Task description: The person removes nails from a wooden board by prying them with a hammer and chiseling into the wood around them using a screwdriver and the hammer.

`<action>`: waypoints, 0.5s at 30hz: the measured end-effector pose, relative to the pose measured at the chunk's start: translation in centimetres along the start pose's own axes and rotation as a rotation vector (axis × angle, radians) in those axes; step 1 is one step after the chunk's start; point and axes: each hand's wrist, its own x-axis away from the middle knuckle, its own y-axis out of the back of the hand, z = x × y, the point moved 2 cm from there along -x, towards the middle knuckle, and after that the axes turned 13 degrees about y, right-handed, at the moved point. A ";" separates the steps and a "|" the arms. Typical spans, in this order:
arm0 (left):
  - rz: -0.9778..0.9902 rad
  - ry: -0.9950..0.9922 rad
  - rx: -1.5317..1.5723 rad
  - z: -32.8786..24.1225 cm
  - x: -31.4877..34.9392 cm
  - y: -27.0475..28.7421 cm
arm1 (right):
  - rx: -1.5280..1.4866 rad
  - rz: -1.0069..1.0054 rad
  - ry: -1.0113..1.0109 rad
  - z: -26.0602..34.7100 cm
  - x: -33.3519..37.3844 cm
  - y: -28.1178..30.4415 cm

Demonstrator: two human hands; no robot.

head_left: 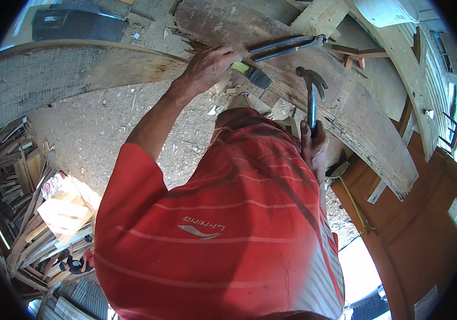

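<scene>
My right hand is wrapped round the handle of a claw hammer, whose dark metal head points away from me over the wooden board. At the board's near edge, my left hand has its fingers curled together. What they grip, if anything, is hidden. Beside those fingertips is a dark grey handle-like piece with a lime-green end; I cannot tell whether the hand touches it. A pair of long-handled pincers lies just beyond, on the weathered curved board.
Another long plank extends to the left. A white bucket stands at the far right, near a wooden frame. A brown panel is on the right. Scrap timber is heaped at lower left, where another person appears.
</scene>
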 end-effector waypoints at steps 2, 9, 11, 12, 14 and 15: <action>0.018 0.027 0.071 0.3 1.0 0.5 | -0.003 0.021 -0.017 -0.1 0.2 0.2; 0.105 0.594 0.810 1.4 9.0 -0.4 | -0.033 0.062 0.072 1.2 0.0 -0.1; 0.106 0.558 1.317 0.0 10.2 -1.2 | -0.010 0.096 0.091 1.8 -0.5 -0.6; 0.056 0.590 1.390 0.0 9.7 -1.7 | 0.009 0.121 0.113 2.1 -0.8 -1.0; -0.087 0.653 1.621 0.9 8.4 -3.1 | 0.033 0.188 0.127 2.6 -1.7 -2.1; -0.220 0.691 1.835 1.1 8.0 -3.8 | 0.050 0.229 0.135 2.9 -2.2 -2.7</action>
